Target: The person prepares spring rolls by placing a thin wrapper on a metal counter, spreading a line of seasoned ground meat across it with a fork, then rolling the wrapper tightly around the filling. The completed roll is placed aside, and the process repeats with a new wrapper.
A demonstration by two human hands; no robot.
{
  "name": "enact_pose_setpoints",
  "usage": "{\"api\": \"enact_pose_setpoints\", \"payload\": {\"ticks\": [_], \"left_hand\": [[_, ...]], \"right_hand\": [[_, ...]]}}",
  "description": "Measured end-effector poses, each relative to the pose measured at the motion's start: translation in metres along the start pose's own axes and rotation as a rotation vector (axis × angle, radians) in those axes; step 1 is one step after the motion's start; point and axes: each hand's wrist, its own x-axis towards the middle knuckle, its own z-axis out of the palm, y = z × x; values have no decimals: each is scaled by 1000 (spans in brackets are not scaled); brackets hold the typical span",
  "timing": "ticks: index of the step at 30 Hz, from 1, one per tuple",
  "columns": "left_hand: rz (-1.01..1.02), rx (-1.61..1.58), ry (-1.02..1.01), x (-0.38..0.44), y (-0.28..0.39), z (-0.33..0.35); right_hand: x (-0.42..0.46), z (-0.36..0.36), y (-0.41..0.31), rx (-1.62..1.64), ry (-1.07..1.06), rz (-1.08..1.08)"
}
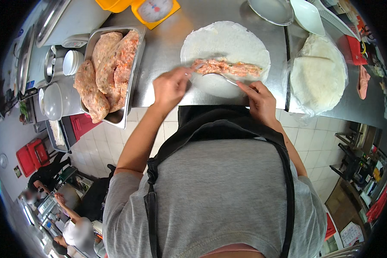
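Note:
A round white wrapper sheet (225, 38) lies on the steel worktop in front of me, with a strip of orange-pink minced filling (227, 67) across its lower half. My left hand (172, 85) holds a utensil, partly hidden by its fingers, whose metal tip touches the left end of the strip. My right hand (259, 100) grips a metal spoon (221, 76) by its handle, the spoon's head just below the filling. On the left, a deep steel tray (128, 111) holds large mounds of minced filling (106, 64). A stack of wrapper sheets (319, 77) in clear plastic lies on the right.
A yellow dial scale (154, 11) stands behind the worktop's middle, with a round metal pan (272, 11) and a white scoop (306, 14) farther right. White bowls (72, 63) stand left of the tray. A red container (354, 50) is at the far right. Other people are at the lower left.

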Motion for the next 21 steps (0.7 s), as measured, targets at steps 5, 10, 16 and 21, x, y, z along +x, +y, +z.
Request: {"api": "enact_pose_setpoints", "payload": {"ticks": [5, 10, 16, 21], "left_hand": [[69, -109, -67, -4, 9, 0], [181, -49, -47, 2, 17, 9], [13, -275, -52, -11, 14, -26], [154, -88, -36, -12, 22, 4]], "right_hand": [[-6, -9, 11, 0, 37, 75], [-9, -11, 20, 32, 58, 97], [-14, -25, 24, 124, 14, 113], [-8, -24, 24, 70, -15, 33]]}}
